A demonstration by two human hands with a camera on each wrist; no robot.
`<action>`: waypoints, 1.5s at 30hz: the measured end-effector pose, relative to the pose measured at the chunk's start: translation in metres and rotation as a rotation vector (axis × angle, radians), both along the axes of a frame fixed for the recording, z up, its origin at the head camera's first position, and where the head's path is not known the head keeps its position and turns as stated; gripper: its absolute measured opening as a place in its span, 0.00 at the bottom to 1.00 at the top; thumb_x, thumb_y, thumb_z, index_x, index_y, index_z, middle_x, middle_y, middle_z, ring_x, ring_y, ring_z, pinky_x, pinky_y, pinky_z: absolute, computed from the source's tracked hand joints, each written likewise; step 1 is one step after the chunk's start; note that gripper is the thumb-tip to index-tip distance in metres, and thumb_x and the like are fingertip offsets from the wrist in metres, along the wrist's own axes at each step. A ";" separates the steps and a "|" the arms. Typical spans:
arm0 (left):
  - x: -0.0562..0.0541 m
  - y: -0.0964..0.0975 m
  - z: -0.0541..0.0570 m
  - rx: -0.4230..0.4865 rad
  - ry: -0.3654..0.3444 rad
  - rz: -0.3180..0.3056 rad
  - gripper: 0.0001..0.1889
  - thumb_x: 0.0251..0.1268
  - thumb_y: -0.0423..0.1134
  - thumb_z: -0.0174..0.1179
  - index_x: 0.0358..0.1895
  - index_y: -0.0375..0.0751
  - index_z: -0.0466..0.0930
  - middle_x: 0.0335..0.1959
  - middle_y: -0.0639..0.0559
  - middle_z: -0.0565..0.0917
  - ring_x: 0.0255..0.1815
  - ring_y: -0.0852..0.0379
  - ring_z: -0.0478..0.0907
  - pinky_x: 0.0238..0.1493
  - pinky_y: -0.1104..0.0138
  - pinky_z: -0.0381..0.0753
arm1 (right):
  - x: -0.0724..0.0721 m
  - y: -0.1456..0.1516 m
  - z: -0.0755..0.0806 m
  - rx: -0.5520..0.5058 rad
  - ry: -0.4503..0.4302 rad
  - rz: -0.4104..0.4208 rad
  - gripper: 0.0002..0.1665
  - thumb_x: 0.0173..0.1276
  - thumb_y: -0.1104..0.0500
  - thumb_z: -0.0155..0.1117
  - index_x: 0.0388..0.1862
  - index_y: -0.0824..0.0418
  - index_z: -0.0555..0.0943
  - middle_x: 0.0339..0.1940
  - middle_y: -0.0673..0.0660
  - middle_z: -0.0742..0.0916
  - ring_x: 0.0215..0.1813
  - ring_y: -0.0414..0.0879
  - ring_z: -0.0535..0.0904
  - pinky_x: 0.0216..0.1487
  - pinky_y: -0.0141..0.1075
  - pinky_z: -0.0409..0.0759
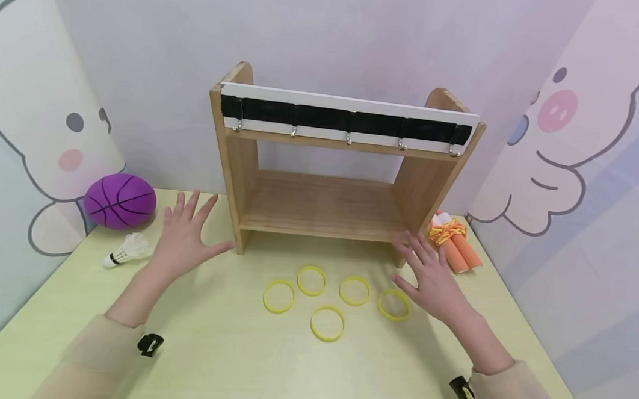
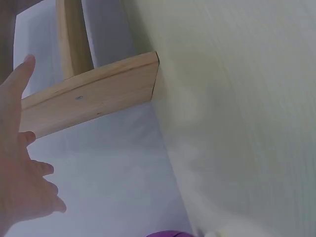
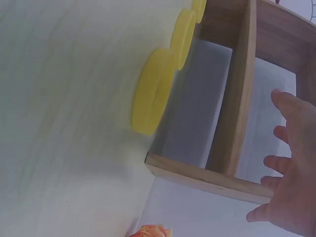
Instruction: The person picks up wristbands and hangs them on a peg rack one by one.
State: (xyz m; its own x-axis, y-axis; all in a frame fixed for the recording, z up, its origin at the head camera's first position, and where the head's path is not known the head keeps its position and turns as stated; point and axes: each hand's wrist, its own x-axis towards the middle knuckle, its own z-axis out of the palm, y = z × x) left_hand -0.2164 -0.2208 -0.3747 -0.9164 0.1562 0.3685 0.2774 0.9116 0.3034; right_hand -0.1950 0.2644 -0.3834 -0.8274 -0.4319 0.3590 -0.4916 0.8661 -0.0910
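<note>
Several yellow rings (image 1: 326,340) lie flat on the table in front of a wooden shelf (image 1: 318,231). Along the shelf's top front runs a white board with a black strip (image 1: 324,115) and several metal hooks (image 1: 348,138), all bare. My left hand (image 1: 184,243) is spread over the table left of the shelf, holding nothing. My right hand (image 1: 431,278) is spread too, beside the rightmost ring (image 1: 393,318) and in front of the shelf's right leg, holding nothing. In the right wrist view some yellow rings (image 3: 153,94) appear near the shelf's foot.
A purple ball (image 1: 120,202) and a white shuttlecock (image 1: 127,251) sit at the table's left. Orange cylinders (image 1: 460,255) with a yellow-orange tassel lie right of the shelf. Walls with cartoon drawings close off the back and both sides.
</note>
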 end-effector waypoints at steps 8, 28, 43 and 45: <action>-0.029 0.011 -0.019 0.301 -0.118 -0.081 0.57 0.51 0.60 0.66 0.76 0.52 0.36 0.76 0.38 0.40 0.75 0.36 0.28 0.64 0.29 0.41 | -0.008 0.010 -0.020 -0.038 -0.091 0.166 0.40 0.60 0.51 0.68 0.70 0.52 0.64 0.70 0.60 0.67 0.72 0.58 0.60 0.65 0.64 0.62; -0.069 0.030 -0.042 0.636 0.058 -0.204 0.41 0.61 0.38 0.63 0.74 0.39 0.49 0.64 0.36 0.68 0.57 0.38 0.72 0.47 0.49 0.82 | -0.042 0.042 -0.054 -0.050 -0.350 0.287 0.26 0.58 0.58 0.70 0.55 0.62 0.78 0.49 0.55 0.84 0.52 0.50 0.79 0.54 0.48 0.78; -0.068 0.031 -0.047 0.609 0.087 -0.151 0.38 0.63 0.42 0.61 0.73 0.46 0.52 0.60 0.38 0.71 0.47 0.41 0.79 0.36 0.51 0.85 | -0.048 0.040 -0.053 -0.067 -0.382 0.270 0.05 0.57 0.59 0.71 0.31 0.52 0.83 0.31 0.43 0.83 0.38 0.42 0.75 0.41 0.38 0.78; -0.068 0.030 -0.048 0.597 0.091 -0.151 0.38 0.63 0.42 0.61 0.74 0.47 0.51 0.61 0.38 0.71 0.47 0.40 0.79 0.35 0.51 0.85 | -0.047 0.039 -0.053 -0.068 -0.387 0.261 0.05 0.57 0.60 0.70 0.31 0.52 0.82 0.31 0.43 0.83 0.37 0.42 0.75 0.40 0.38 0.78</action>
